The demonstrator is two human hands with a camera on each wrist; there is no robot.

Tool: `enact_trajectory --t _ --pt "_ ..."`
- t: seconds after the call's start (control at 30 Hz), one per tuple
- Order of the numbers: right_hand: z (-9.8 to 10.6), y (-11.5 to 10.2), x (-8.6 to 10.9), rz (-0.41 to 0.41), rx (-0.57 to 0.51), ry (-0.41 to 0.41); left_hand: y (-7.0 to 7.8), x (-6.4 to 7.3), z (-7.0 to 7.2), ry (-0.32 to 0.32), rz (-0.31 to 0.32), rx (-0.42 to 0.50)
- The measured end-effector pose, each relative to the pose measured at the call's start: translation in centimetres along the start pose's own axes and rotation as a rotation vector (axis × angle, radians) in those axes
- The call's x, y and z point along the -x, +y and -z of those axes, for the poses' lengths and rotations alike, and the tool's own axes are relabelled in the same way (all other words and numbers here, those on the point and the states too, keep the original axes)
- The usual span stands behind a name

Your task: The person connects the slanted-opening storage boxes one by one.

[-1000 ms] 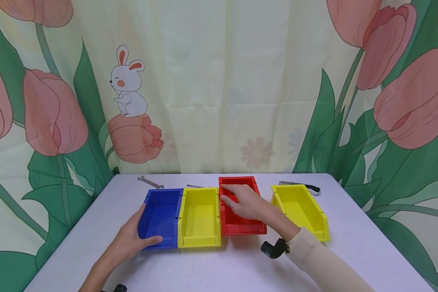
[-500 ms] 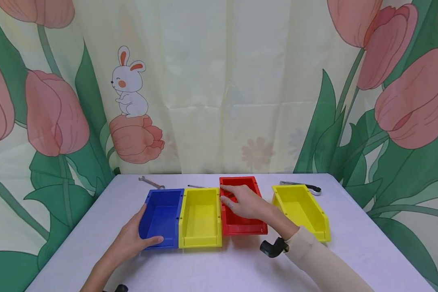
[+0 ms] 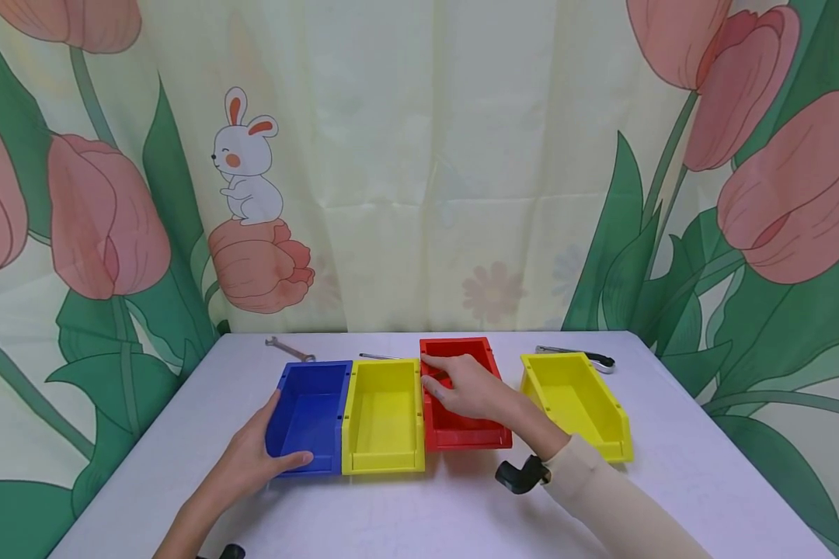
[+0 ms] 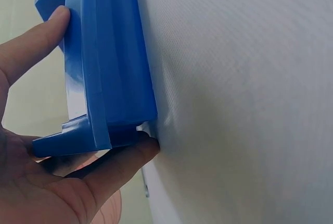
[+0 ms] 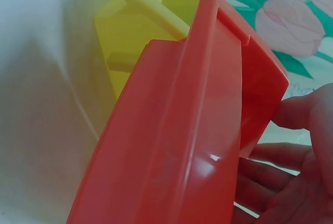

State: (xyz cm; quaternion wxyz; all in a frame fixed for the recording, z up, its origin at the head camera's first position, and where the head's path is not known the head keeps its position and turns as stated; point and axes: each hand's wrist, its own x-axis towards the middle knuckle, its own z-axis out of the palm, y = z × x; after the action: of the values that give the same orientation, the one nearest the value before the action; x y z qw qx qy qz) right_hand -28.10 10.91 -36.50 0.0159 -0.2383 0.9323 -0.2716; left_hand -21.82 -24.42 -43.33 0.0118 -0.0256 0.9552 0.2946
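The left hand (image 3: 252, 458) is gripping the front corner of a blue plastic bin (image 3: 310, 415), thumb on its rim. The right hand (image 3: 468, 388) is lying across a red plastic bin (image 3: 464, 435), fingers curled over its left wall, beside a yellow plastic bin (image 3: 383, 419).

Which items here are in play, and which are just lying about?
In play:
left hand gripping the blue bin
right hand gripping the red bin
near yellow bin, touching the blue bin

Lying about:
far yellow bin, apart at the right
wrench
ratchet
thin tool behind the bins
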Motion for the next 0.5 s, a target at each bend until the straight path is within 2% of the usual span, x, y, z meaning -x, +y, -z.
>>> enact_trajectory --t 0.5 --pt "-0.05 -0.05 -0.05 0.015 0.001 -0.022 -0.05 -0.08 -0.08 -0.002 0.0 0.0"
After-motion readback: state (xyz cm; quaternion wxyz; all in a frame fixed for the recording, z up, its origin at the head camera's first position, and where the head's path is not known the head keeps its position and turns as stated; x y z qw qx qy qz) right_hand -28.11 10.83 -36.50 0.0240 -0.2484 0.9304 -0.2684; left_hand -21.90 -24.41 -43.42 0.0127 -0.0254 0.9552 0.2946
